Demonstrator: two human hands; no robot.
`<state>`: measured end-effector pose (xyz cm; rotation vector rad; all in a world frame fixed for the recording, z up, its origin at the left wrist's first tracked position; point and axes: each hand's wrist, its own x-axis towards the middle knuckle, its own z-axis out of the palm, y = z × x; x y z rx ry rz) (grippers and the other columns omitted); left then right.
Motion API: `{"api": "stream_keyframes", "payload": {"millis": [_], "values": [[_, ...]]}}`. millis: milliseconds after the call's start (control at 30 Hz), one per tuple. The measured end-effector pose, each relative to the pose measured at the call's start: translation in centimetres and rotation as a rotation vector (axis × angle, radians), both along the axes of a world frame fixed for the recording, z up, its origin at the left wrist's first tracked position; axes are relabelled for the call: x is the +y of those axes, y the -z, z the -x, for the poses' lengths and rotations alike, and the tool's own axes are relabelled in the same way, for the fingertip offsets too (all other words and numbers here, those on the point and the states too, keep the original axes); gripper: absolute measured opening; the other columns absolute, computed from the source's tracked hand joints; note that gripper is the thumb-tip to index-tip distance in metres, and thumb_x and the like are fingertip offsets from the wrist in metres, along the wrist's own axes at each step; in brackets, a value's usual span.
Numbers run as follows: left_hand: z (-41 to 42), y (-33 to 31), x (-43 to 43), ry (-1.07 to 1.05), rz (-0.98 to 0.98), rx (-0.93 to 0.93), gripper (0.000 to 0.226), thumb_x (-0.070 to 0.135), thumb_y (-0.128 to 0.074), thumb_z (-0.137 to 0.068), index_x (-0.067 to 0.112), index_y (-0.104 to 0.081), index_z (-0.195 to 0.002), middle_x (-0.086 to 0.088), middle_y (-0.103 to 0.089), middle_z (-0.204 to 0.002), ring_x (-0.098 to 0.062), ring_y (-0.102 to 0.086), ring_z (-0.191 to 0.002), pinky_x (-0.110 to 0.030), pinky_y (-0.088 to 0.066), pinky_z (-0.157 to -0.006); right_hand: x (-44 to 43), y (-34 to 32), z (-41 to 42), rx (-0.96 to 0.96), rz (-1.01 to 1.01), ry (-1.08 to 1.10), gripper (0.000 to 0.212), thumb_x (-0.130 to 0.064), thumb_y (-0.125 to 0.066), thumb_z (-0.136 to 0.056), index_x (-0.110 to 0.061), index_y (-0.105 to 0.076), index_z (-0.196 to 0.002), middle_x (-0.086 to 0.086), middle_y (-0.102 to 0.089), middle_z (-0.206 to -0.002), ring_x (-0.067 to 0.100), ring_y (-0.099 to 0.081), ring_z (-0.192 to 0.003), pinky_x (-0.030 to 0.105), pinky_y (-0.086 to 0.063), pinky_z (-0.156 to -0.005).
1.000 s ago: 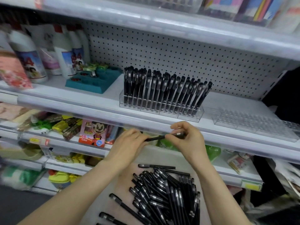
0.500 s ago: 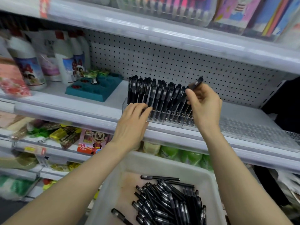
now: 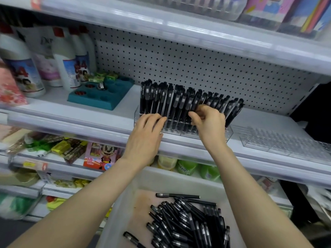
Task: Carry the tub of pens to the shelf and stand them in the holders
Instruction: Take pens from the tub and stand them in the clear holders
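A clear acrylic holder (image 3: 229, 133) on the middle shelf stands packed with several upright black pens (image 3: 161, 99). My left hand (image 3: 146, 135) rests with straight fingers against the holder's front left. My right hand (image 3: 208, 122) has its fingers curled round a black pen among the standing ones near the holder's middle. Below my arms, a white tub (image 3: 123, 208) holds a heap of several loose black pens (image 3: 188, 222).
A second clear holder (image 3: 286, 142) with no pens sits to the right on the same shelf. A teal tray (image 3: 100, 94) and white bottles (image 3: 66, 59) stand to the left. A pegboard backs the shelf; another shelf edge (image 3: 179, 27) hangs overhead.
My right hand has come down from above the rows, lowering its pen in among the standing pens. My left hand stays on the holder's front.
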<state>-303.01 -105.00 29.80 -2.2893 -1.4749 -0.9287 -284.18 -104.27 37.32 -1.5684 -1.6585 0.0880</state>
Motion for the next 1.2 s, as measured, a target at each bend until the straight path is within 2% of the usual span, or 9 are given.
{"api": "stream_keyframes", "payload": {"millis": [167, 333, 400, 467, 600, 767, 900, 1000, 1200], "values": [[0.0, 0.5, -1.0, 0.025, -0.010, -0.002, 0.052, 0.008, -0.064, -0.089, 0.006, -0.049, -0.138, -0.011, -0.047, -0.139, -0.030, -0.038, -0.132, -0.041, -0.039, -0.108, -2.1, 1.2, -0.4, 0.069, -0.014, -0.002, 0.023, -0.021, -0.069, -0.091, -0.013, -0.070, -0.112, -0.007, -0.069, -0.089, 0.006, -0.064, -0.084, 0.020, -0.052, -0.083], [-0.2, 3.2, -4.4, 0.103, 0.002, -0.009, 0.051, -0.001, -0.079, -0.073, 0.009, -0.064, -0.121, -0.009, -0.060, -0.121, -0.026, -0.050, -0.114, -0.039, -0.051, -0.088, -6.7, 4.9, -1.3, 0.084, 0.022, -0.026, 0.006, -0.021, -0.071, -0.089, -0.019, -0.072, -0.094, -0.010, -0.070, -0.081, 0.005, -0.065, -0.077, 0.022, -0.053, -0.078], [-0.4, 4.7, -5.9, 0.122, 0.043, 0.022, 0.048, 0.003, -0.081, -0.072, 0.011, -0.066, -0.117, -0.007, -0.062, -0.117, -0.026, -0.057, -0.108, -0.039, -0.054, -0.084, -8.4, 7.3, -1.7, 0.018, 0.107, -0.050, 0.001, -0.022, -0.072, -0.087, -0.022, -0.073, -0.087, -0.012, -0.069, -0.074, 0.005, -0.064, -0.071, 0.023, -0.051, -0.074], [-0.5, 6.0, -7.0, 0.102, 0.108, 0.059, 0.047, 0.007, -0.079, -0.075, 0.012, -0.065, -0.119, -0.009, -0.061, -0.121, -0.029, -0.058, -0.110, -0.043, -0.055, -0.087, -9.8, 9.8, -2.0, -0.080, 0.244, -0.079, 0.001, -0.024, -0.073, -0.085, -0.023, -0.074, -0.085, -0.014, -0.066, -0.071, 0.006, -0.061, -0.069, 0.023, -0.047, -0.069], [-0.3, 7.5, -7.5, 0.020, 0.234, 0.133, 0.046, 0.017, -0.072, -0.083, 0.012, -0.060, -0.128, -0.010, -0.059, -0.126, -0.031, -0.055, -0.113, -0.046, -0.051, -0.092, -11.4, 13.4, -2.4, -0.322, 0.502, -0.086, 0.010, -0.032, -0.072, -0.085, -0.023, -0.071, -0.083, -0.006, -0.071, -0.081, 0.018, -0.065, -0.082, 0.033, -0.053, -0.074], [-0.5, 7.9, -7.4, 0.005, 0.285, 0.154, 0.043, 0.020, -0.063, -0.091, 0.018, -0.055, -0.134, -0.003, -0.059, -0.125, -0.025, -0.052, -0.113, -0.040, -0.044, -0.100, -12.0, 14.5, -2.5, -0.482, 0.732, -0.108, 0.018, -0.035, -0.072, -0.084, -0.017, -0.069, -0.086, 0.004, -0.069, -0.088, 0.026, -0.064, -0.085, 0.029, -0.047, -0.069], [-0.5, 8.0, -7.3, -0.011, 0.291, 0.158, 0.048, 0.016, -0.065, -0.090, 0.019, -0.053, -0.136, -0.001, -0.059, -0.125, -0.023, -0.051, -0.113, -0.037, -0.044, -0.100, -11.7, 14.6, -2.3, -0.495, 0.748, -0.136, 0.018, -0.033, -0.071, -0.085, -0.017, -0.071, -0.092, 0.004, -0.069, -0.093, 0.026, -0.064, -0.088, 0.028, -0.045, -0.070], [-0.5, 7.8, -7.6, -0.010, 0.296, 0.160, 0.047, 0.018, -0.063, -0.091, 0.020, -0.052, -0.137, 0.000, -0.058, -0.127, -0.022, -0.051, -0.116, -0.037, -0.042, -0.102, -11.6, 13.9, -2.4, -0.459, 0.716, -0.151, 0.020, -0.035, -0.069, -0.087, -0.016, -0.068, -0.084, 0.002, -0.069, -0.085, 0.025, -0.063, -0.084, 0.030, -0.047, -0.068], [-0.6, 7.0, -7.6, 0.004, 0.330, 0.191, 0.058, 0.015, -0.075, -0.080, 0.024, -0.055, -0.133, 0.002, -0.058, -0.127, -0.019, -0.051, -0.116, -0.033, -0.048, -0.096, -10.9, 8.4, -3.3, -0.192, 0.497, -0.256, 0.013, -0.038, -0.063, -0.093, -0.028, -0.071, -0.096, -0.009, -0.072, -0.087, 0.011, -0.065, -0.081, 0.030, -0.052, -0.078]]}}
